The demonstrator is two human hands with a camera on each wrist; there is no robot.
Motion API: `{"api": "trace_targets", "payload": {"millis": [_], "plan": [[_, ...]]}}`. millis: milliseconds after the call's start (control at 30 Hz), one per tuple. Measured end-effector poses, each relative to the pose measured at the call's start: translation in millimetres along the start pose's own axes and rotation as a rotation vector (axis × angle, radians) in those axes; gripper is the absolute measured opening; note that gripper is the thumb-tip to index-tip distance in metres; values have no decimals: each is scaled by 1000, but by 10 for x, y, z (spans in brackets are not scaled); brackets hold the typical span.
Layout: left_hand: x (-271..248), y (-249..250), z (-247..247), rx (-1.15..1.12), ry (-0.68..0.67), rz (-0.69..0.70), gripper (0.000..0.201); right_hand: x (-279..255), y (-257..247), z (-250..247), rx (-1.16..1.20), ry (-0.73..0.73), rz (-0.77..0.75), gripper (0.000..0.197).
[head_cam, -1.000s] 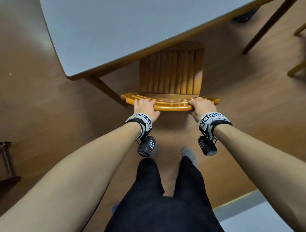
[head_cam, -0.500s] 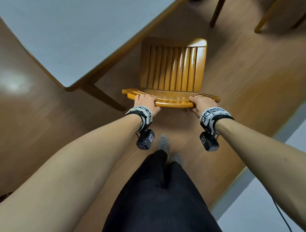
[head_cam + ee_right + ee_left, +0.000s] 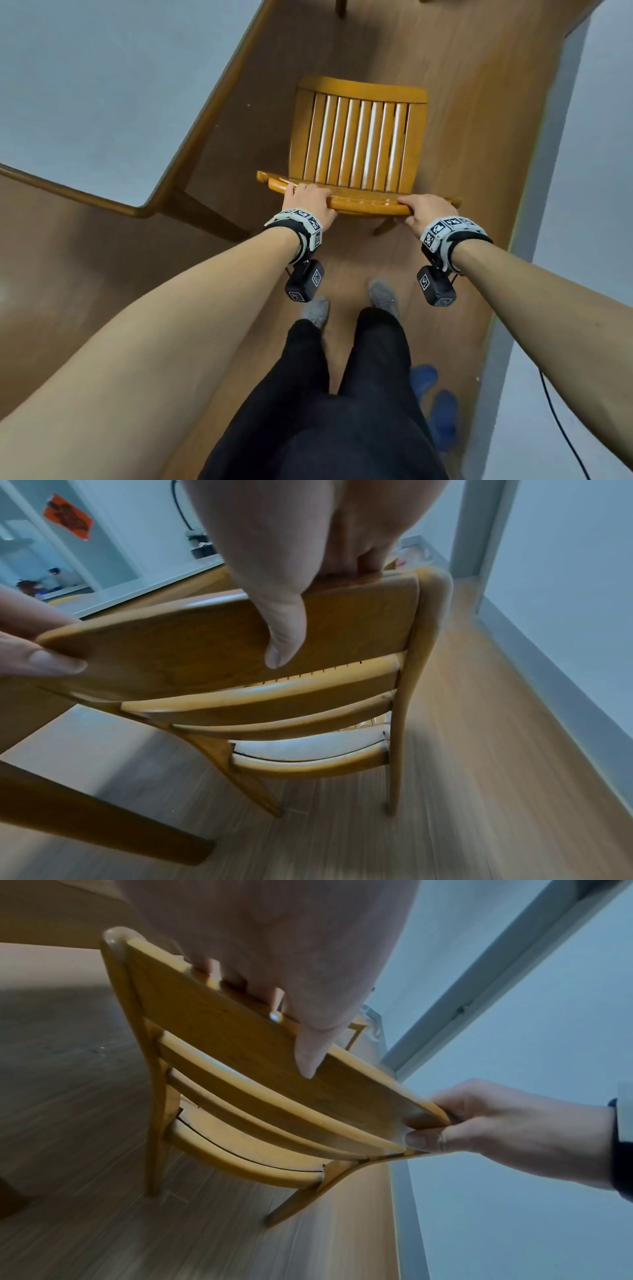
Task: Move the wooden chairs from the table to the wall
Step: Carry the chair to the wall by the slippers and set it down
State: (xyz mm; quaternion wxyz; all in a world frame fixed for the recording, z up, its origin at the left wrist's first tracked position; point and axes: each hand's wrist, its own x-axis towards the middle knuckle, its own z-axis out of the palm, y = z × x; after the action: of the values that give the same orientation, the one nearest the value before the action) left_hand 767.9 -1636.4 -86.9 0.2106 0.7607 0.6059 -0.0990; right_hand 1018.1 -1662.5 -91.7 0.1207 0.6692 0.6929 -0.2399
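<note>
A wooden chair (image 3: 356, 144) with a slatted seat stands out on the floor, clear of the grey-topped table (image 3: 102, 85). My left hand (image 3: 308, 202) grips the left part of its top back rail, fingers over the rail and thumb behind (image 3: 308, 1053). My right hand (image 3: 424, 209) grips the right part of the same rail (image 3: 284, 631). In the left wrist view the chair (image 3: 240, 1096) shows from behind, with the right hand (image 3: 479, 1118) at the rail's end. The pale wall (image 3: 596, 171) runs along the right.
The table's wooden leg (image 3: 205, 216) stands just left of the chair. A grey baseboard (image 3: 534, 192) edges the wall. Blue slippers (image 3: 435, 401) lie on the wooden floor behind my feet. A black cable (image 3: 561, 428) hangs by the wall. Another chair leg (image 3: 340, 8) shows at the top.
The chair has come fully out from under the table, both hands still gripping its back rail. The view has swung right, bringing the wall and baseboard close on the right.
</note>
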Motion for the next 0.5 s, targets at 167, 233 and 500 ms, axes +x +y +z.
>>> {"api": "trace_targets", "payload": {"millis": [167,233,500], "plan": [[-440,-273,185,67,-31,116,40,-662,-423,502,65,46,131,13],[-626,-390,284,97,-47,148,41,-889,-600,705,71,39,157,19],[-1383,-850,643,166,-90,293,45,-1761,-1288,1399,69,54,301,30]]}}
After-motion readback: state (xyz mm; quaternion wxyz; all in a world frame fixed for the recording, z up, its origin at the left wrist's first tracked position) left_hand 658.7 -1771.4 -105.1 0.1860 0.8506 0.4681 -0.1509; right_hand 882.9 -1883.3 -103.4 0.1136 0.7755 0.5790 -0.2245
